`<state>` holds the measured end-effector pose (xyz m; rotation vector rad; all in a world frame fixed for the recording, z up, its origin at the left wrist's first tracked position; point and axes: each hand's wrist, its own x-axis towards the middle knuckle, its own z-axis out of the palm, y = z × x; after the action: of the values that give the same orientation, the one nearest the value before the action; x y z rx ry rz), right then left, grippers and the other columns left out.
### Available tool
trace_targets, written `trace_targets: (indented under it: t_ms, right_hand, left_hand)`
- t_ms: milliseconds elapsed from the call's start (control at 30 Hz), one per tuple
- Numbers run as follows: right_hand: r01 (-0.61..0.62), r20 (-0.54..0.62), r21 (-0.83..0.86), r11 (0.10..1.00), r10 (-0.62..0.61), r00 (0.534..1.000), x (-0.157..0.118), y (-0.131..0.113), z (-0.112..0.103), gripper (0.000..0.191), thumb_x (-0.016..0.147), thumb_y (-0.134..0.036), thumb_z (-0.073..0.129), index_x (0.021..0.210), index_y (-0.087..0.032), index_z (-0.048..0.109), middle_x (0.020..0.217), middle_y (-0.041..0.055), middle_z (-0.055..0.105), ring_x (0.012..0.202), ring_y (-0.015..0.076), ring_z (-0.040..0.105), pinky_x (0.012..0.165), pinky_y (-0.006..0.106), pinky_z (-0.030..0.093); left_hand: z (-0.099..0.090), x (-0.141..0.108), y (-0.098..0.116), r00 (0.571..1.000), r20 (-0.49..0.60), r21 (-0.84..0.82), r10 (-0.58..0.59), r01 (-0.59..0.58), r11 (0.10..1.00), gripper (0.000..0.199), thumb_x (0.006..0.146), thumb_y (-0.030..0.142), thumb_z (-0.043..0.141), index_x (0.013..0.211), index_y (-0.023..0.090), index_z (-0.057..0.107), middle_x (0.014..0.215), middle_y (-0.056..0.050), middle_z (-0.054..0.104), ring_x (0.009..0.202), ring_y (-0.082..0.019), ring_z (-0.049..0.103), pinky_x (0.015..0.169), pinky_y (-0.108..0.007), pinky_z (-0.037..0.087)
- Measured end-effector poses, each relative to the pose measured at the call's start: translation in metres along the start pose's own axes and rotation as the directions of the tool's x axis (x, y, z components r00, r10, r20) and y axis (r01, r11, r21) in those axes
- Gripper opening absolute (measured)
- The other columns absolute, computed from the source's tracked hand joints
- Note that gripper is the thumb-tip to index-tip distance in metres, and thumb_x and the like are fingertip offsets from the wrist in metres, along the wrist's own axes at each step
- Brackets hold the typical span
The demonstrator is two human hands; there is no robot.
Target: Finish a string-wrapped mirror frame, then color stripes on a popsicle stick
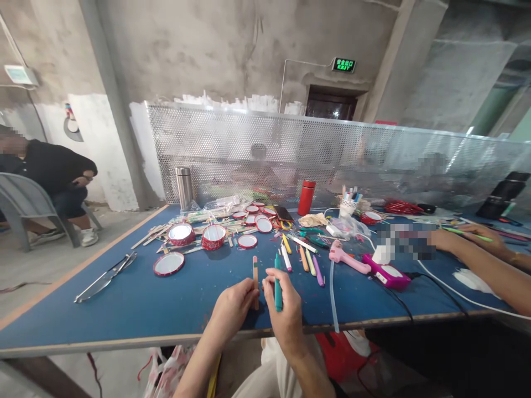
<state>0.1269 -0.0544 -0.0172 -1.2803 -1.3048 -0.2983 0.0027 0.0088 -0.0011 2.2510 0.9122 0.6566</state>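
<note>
My left fingers (244, 293) pinch a wooden stick (255, 271) upright, and my right fingers (271, 282) grip a teal marker (277, 287) just beside it, both above the blue counter (124, 298). Farther out lie loose markers (305, 260), a pink glue gun (348, 257) and red-rimmed mirrors (180, 264); a co-worker's hand (477, 237) rests at right.

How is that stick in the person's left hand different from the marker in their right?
The wooden craft stick is flat and pale with a reddish stripe, while the teal marker is rounded and teal all over. The stick is in the left hand, the marker in the right hand. Both are slender and held nearly upright.
</note>
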Motion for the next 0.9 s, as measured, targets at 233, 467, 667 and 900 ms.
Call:
trace_targets:
  t_ms: [233,467,667,900]
  right_hand:
    - [-0.002,0.070,-0.034,0.999,0.005,0.998,-0.0028,0.0022,0.0039,0.018,0.092,-0.019,0.048,0.107,-0.020,0.057,0.092,0.0052,0.070,0.085,0.0172,0.068,0.074,0.026,0.054]
    - [-0.014,0.094,-0.041,0.999,0.018,0.995,-0.0033,-0.0008,0.0046,0.018,0.093,-0.017,0.046,0.106,-0.021,0.057,0.094,0.0055,0.070,0.083,0.0166,0.068,0.075,0.025,0.053]
    - [-0.003,0.108,-0.041,0.999,0.008,0.994,-0.0031,-0.0021,0.0038,0.019,0.093,-0.016,0.045,0.107,-0.021,0.056,0.093,0.0047,0.069,0.084,0.0169,0.068,0.075,0.025,0.052]
    - [0.040,0.102,-0.059,0.997,-0.034,0.994,-0.0023,-0.0055,0.0005,0.018,0.093,-0.017,0.044,0.106,-0.020,0.057,0.088,0.0054,0.069,0.080,0.0167,0.068,0.072,0.024,0.053]
  left_hand:
    - [0.0009,0.0015,-0.0010,1.000,-0.007,-0.011,0.015,-0.015,1.000,0.024,0.087,0.035,0.035,0.068,0.024,0.045,0.065,0.000,0.064,0.061,-0.015,0.058,0.060,-0.022,0.039]
    - [0.0001,0.0011,-0.0002,0.999,0.009,-0.039,0.035,-0.034,0.999,0.028,0.087,0.040,0.036,0.067,0.023,0.046,0.064,0.001,0.061,0.060,-0.014,0.056,0.058,-0.022,0.038]
    - [-0.0007,0.0013,-0.0001,0.999,0.025,-0.014,0.042,-0.041,0.999,0.028,0.085,0.039,0.036,0.063,0.022,0.044,0.061,0.001,0.058,0.058,-0.014,0.052,0.058,-0.022,0.036]
    - [-0.0006,-0.0005,0.0035,1.000,0.001,0.012,0.016,-0.016,1.000,0.030,0.084,0.041,0.033,0.062,0.023,0.043,0.061,0.000,0.059,0.058,-0.014,0.051,0.059,-0.023,0.037]
